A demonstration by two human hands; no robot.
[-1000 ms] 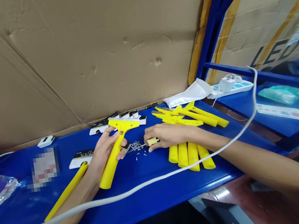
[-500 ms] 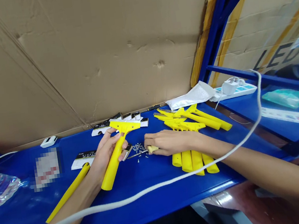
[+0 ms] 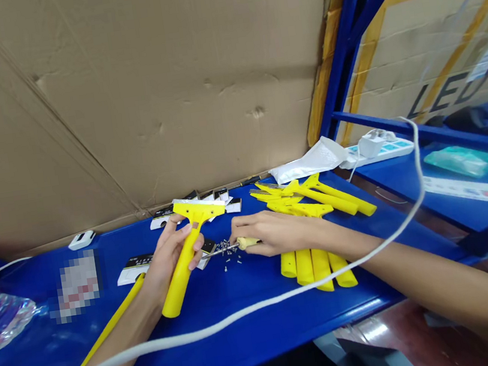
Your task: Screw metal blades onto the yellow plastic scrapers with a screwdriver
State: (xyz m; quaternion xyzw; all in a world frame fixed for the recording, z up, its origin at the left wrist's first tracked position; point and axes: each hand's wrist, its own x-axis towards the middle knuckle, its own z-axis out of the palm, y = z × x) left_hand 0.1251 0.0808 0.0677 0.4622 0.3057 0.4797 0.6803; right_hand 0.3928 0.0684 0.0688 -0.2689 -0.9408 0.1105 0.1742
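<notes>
In the head view, the yellow scraper (image 3: pixel 180 280) is T-shaped: a broad, flat head with small dark holes and a pale strip along its top edge, then a thick, smooth, round handle. It is held up over the blue bench (image 3: pixel 226 313), to the left of the loose screws (image 3: pixel 223 248), its head slanting up and its handle end aimed toward the wearer. The left hand (image 3: pixel 170 254) has its grip closed around the upper handle, so the head sits above the fingers and the lower handle sticks out below them. Just right of the screws, the right hand (image 3: pixel 273 231) has its grip wrapped on a screwdriver (image 3: pixel 247 242) with a cream handle; its metal shaft points left across the screws.
</notes>
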